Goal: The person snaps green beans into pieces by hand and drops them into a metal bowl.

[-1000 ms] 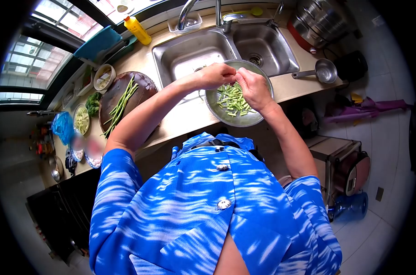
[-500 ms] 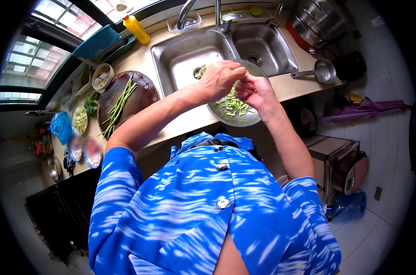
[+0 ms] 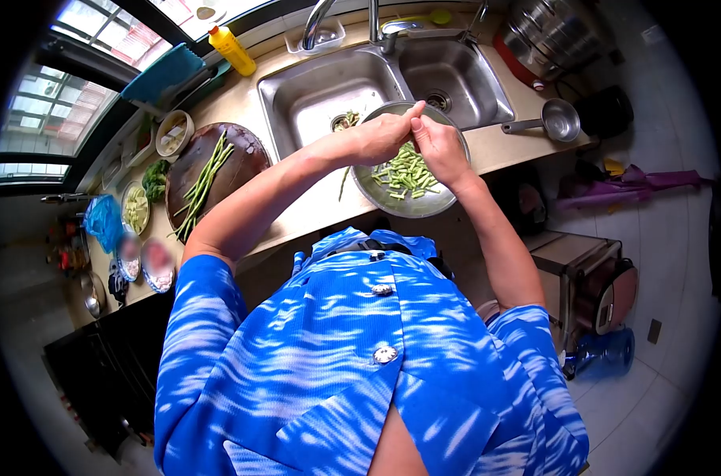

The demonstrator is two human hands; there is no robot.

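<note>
My left hand (image 3: pixel 386 136) is closed over the bowl, and the tail of a long green bean (image 3: pixel 343 183) hangs below its wrist. Thumb to thumb with it, my right hand (image 3: pixel 441 151) is closed at the bean's other end, which the fingers hide. Beneath both hands, a metal bowl (image 3: pixel 414 208) holds many short pieces of cut green bean (image 3: pixel 408 176). Whole green beans (image 3: pixel 208 184) lie on a round dark chopping board (image 3: pixel 245 170) to the left.
Behind the bowl is a double steel sink (image 3: pixel 328 75), with green scraps at its left drain. A saucepan (image 3: pixel 561 120) stands on the right counter. At left are a broccoli head (image 3: pixel 155 178), a plate of sliced vegetable (image 3: pixel 136 210), a yellow bottle (image 3: pixel 232 51) and plates of meat (image 3: pixel 159 262).
My hands have come together at the thumbs, the right one turning upward. The green bean's tail now shows below my left wrist. More of the cut pieces in the bowl are visible.
</note>
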